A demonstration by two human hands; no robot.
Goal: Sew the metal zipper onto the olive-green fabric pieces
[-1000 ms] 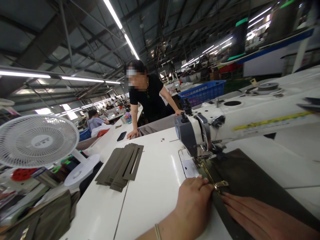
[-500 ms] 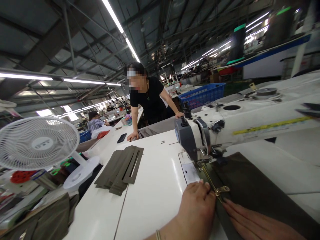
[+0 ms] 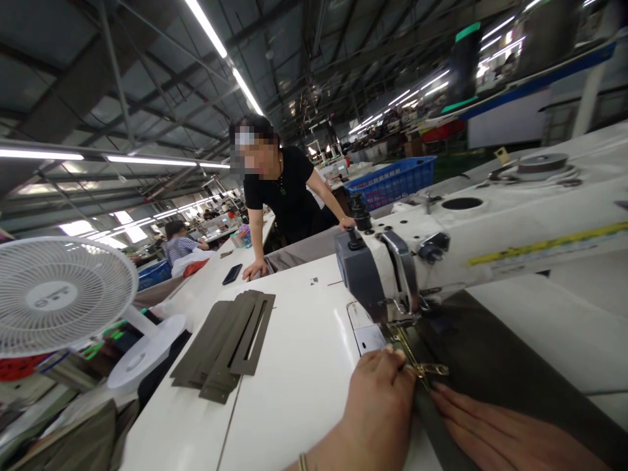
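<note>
An olive-brown fabric piece (image 3: 495,353) with a gold metal zipper (image 3: 410,345) lies under the head of a sewing machine (image 3: 377,275). My left hand (image 3: 375,405) has its fingers bent and closed on the fabric's left edge, just in front of the presser foot. Its fingertips are partly hidden. To the right of the zipper, my right hand (image 3: 505,425) rests flat on the fabric with straight fingers. The zipper's gold pull (image 3: 434,369) sits between my hands, pointing right.
Several olive strips with slots (image 3: 226,347) are stacked on the white table (image 3: 279,405). A white fan (image 3: 63,294) stands at the left. Across the table a person (image 3: 279,183) leans on it, near a black phone (image 3: 232,274). Behind is a blue crate (image 3: 392,180).
My view has shifted slightly, so most things sit a little further left. My hands keep their places by the zipper, and the pull stays between them.
</note>
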